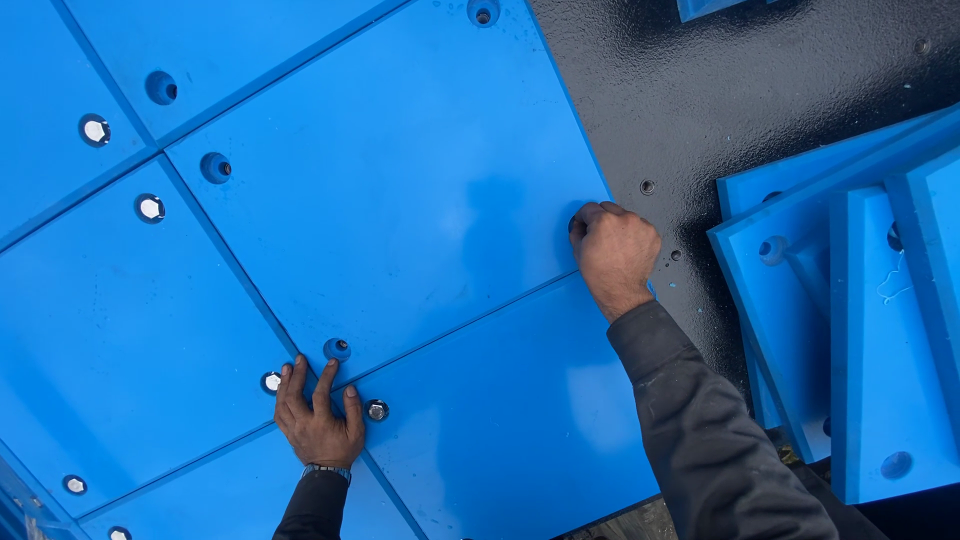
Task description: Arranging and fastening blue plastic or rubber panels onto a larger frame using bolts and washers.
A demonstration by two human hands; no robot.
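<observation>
Blue panel (pixel 400 190) fills centre frame; its hole at 3 o'clock is hidden under the right hand (pixel 614 250), fist curled, contents unclear. Left hand (pixel 318 415) lies flat, fingers spread, at 6 o'clock.

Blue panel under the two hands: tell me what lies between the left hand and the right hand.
Head view: between the left hand and the right hand lies bare blue panel, crossed by one seam. A bolt hole sits just above the left fingertips.

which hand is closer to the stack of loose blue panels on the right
Right. The right hand is fisted at the mounted blue panel's right edge, a strip of black surface away from the loose blue panels. The left hand lies flat far left, by the bolts.
</observation>
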